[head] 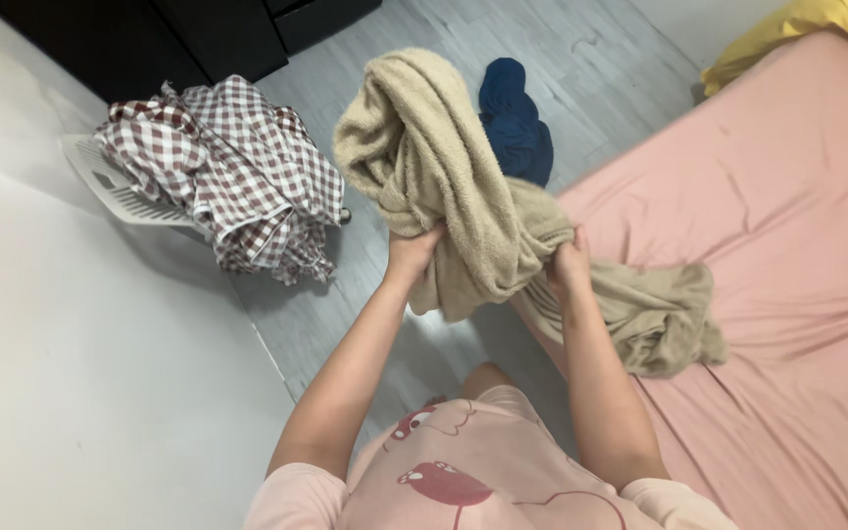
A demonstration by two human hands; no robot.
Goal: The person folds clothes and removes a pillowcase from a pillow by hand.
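From the head view I saw my left hand (412, 251) and right hand (569, 263) apart, each clenched on the beige towel (444, 167), which hung bunched above the floor with its tail on the pink bed (787, 216). A checked cloth (238, 167) filled the white basket (100, 182); a blue garment (517, 123) lay behind the towel.

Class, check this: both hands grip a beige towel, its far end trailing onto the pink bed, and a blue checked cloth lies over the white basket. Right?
Not quite. The head view shows the checked cloth on the white basket is brown and white. Both hands, left hand and right hand, do grip the beige towel, trailing onto the pink bed.
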